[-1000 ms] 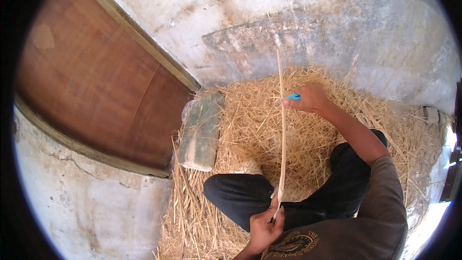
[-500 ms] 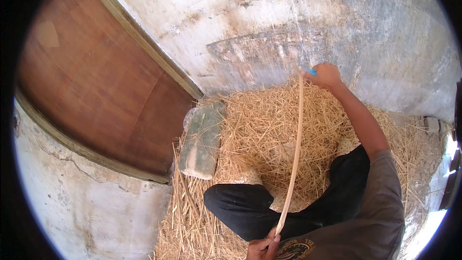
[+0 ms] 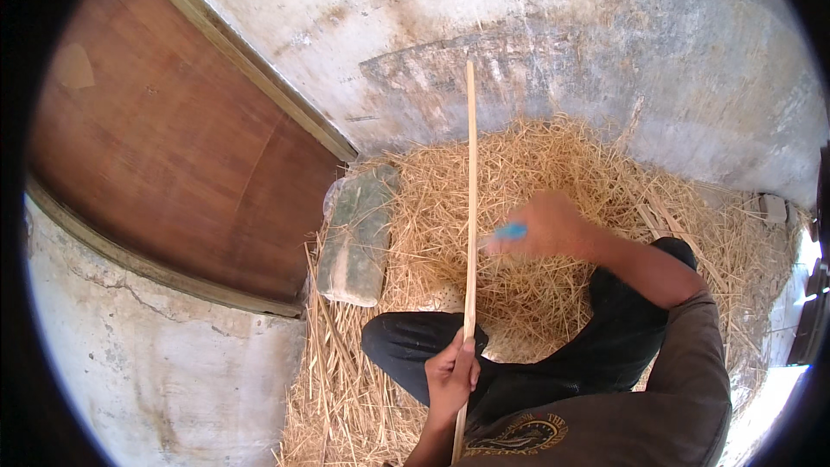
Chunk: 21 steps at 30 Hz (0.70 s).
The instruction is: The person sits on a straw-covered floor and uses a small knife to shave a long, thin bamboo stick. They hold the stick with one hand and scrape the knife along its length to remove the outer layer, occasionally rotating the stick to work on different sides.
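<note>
A long, thin, pale strip that looks like split bamboo point(image 3: 471, 182) stands nearly straight up the view, its far end in front of the wall. Low on the strip, by my bent leg, the fingers of my left hand point(image 3: 452, 372) are wrapped round it. Just to the strip's right is my right hand point(image 3: 545, 225), smeared by motion and closed round a small blue-handled tool point(image 3: 510, 232). Whatever sticks out from the blue handle toward the strip is too blurred to make out. I cannot tell whether it touches the strip.
Straw-like shavings point(image 3: 553, 156) cover the floor around my crossed legs. A greenish stone block point(image 3: 356, 242) lies at the left, beside several loose strips point(image 3: 324, 329). A brown wooden door point(image 3: 190, 138) and a stained wall point(image 3: 605, 43) close in the left and far sides.
My right hand has come back toward me from the strip's far end with the blue-handled tool. My left hand has moved up and away from my body; the bent strip is now straight.
</note>
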Each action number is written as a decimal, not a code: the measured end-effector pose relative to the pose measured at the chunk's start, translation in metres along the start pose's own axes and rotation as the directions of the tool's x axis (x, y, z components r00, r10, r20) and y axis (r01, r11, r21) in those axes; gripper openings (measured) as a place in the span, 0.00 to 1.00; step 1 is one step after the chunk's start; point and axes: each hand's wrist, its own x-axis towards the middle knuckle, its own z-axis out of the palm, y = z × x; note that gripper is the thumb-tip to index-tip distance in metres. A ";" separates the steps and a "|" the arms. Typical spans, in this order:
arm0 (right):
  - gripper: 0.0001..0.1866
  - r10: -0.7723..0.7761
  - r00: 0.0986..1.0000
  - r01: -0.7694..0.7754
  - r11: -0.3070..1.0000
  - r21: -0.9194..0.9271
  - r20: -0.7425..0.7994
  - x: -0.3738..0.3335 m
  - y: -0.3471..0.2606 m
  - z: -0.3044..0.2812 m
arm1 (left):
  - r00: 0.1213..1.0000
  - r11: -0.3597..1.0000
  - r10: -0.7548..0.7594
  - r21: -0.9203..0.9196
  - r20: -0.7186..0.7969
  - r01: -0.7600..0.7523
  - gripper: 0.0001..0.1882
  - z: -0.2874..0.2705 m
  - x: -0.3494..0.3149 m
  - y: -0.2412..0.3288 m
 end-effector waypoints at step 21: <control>0.46 -0.153 0.984 0.154 0.988 0.004 -0.088 -0.010 -0.029 0.012 | 0.953 0.872 0.294 0.429 -0.070 -0.237 0.16 0.017 -0.008 0.019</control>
